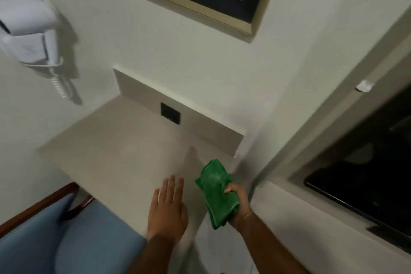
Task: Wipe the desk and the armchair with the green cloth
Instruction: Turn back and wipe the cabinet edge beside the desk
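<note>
The pale beige rectangular desk top [124,144] was bounded at its far side by a low upstand of the same material carrying a small black socket plate [170,113], and on its right by the cream wall corner [262,140]. Its left and near edges stood free, and most of its surface lay bare. The blue upholstered armchair with a dark wooden frame [66,236] sat below the desk's near-left edge, its arm close against that edge.

The left hand [168,209] was open, fingers extended and close together, palm down over the near part of the desk; whether it touched the surface could not be told. The right hand [236,204] gripped the folded green microfibre cloth [215,189], thumb pressed over its right edge, just to the right of the left hand and apart from it, above the desk's near-right corner.

The cloth's long axis ran from the person toward the far wall, leaning slightly left at its far end. Its upper end projected beyond the hand toward the upstand, and its lower end hung past the wrist.
</note>
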